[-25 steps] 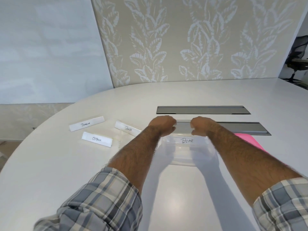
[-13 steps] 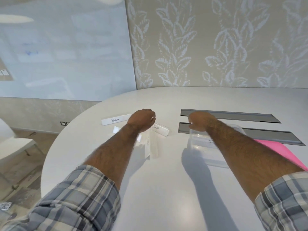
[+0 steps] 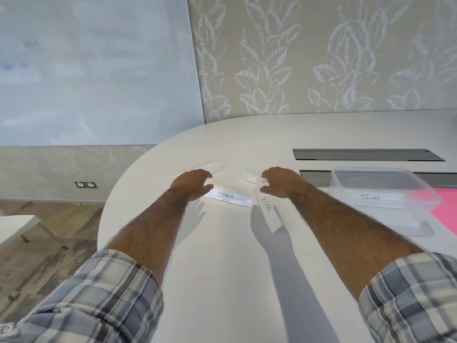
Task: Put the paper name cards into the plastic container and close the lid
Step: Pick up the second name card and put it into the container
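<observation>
Card-gathering step, we judged, for the clear plastic container [image 3: 351, 186].
Our left hand [image 3: 191, 180] hovered loose over the white paper OSTRICH card [image 3: 230, 197]; right hand [image 3: 279, 181] grip unclear; edge pinch seemed next.

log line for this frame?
phase: card pickup; left hand: open, over white paper Ostrich card; right hand: at white paper Zebra card end, grip unclear; clear plastic container: lidless, Bear card inside

The white worktop [image 3: 222, 256] carries an OSTRICH card [image 3: 231, 199] between the left grip [image 3: 195, 181] and the right grip [image 3: 279, 181]. A ZEBRA card [image 3: 268, 211] lies beneath the right grip. To that grip's right, a clear container [image 3: 380, 184] seemingly overlaps a pink sheet [image 3: 445, 209].
</observation>
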Available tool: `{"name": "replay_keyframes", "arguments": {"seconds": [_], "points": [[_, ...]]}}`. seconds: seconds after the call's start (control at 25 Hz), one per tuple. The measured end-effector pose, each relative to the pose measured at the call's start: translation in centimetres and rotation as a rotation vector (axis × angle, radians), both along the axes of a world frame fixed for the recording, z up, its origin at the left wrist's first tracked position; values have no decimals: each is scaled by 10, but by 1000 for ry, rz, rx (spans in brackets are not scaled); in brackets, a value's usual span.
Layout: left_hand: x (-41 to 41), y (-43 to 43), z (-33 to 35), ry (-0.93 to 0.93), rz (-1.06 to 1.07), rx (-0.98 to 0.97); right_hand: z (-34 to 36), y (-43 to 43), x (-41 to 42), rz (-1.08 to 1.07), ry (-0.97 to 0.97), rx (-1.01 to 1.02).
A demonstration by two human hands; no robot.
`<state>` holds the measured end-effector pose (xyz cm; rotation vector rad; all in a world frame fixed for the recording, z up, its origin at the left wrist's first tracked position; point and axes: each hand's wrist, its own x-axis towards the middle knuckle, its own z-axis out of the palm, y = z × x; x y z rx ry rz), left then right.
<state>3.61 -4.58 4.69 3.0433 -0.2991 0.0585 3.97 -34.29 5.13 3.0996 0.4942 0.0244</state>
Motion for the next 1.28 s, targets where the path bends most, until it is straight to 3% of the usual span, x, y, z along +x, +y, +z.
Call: {"name": "replay_keyframes", "arguments": {"seconds": [0.2, 0.6, 1.28], "points": [[26, 16, -21, 143, -99, -13, -20, 46, 11, -28, 23, 29], [72, 12, -46, 201, -157, -62, -37, 84, 31, -127, 128, 86], [83, 25, -49, 172, -127, -13, -48, 106, 33, -147, 101, 15]]}}
